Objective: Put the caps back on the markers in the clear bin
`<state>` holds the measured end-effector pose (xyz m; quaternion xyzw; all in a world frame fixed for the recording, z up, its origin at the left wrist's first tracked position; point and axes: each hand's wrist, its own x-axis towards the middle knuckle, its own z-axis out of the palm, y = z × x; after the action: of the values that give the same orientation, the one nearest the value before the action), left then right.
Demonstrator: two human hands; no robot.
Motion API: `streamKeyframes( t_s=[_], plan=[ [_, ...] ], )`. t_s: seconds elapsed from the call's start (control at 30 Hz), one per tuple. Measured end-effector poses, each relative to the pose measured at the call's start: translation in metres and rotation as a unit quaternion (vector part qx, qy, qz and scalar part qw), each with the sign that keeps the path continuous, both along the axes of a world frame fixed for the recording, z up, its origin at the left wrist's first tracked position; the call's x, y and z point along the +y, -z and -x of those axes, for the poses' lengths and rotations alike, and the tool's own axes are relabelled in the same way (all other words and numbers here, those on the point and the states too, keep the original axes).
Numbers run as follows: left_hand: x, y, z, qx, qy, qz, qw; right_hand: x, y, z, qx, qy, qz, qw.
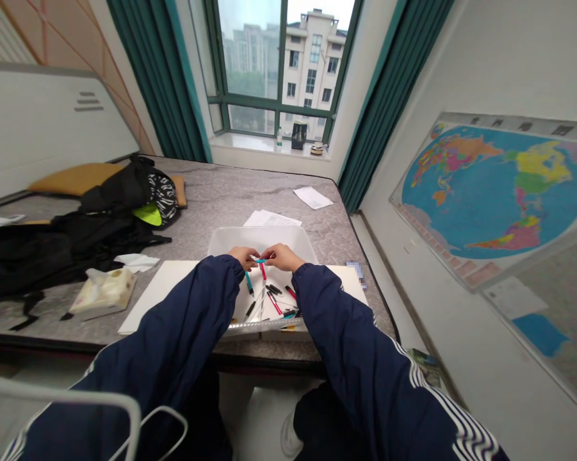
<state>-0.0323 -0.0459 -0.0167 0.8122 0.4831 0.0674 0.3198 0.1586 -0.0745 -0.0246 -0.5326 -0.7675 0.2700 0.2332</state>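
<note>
Over a clear plastic box (pixel 288 237), my left hand (pixel 243 257) and my right hand (pixel 283 257) meet with fingertips pinched. Between them shows a small light-blue pen (pixel 260 260), gripped from both sides; its ends are hidden by my fingers. Just below, a red pen (pixel 263 272) points down into the box. A teal pen (pixel 249 283) leans close to my left hand. Several black and red pens lie scattered on the box's bottom, among them a red pen (pixel 274 303) and a black pen (pixel 250 309).
The box stands on a white board (pixel 158 294) on a grey marbled surface. Papers (pixel 273 219) lie behind it. A tissue box (pixel 104 292) and black bag (pixel 77 237) are on the left. A world map (pixel 494 186) hangs on the right wall.
</note>
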Motion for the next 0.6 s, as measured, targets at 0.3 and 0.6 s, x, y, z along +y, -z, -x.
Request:
streamKeyframes(
  t_s=[0.3,0.6],
  plan=[
    [-0.01,-0.001,-0.001,-0.041,-0.023,-0.015,0.999,-0.001,-0.002,0.0,0.071,0.006,0.017,0.997],
    [0.002,-0.001,0.001,-0.038,-0.024,0.004,0.999,-0.001,-0.001,0.002,0.069,-0.015,0.033,0.997]
  ],
)
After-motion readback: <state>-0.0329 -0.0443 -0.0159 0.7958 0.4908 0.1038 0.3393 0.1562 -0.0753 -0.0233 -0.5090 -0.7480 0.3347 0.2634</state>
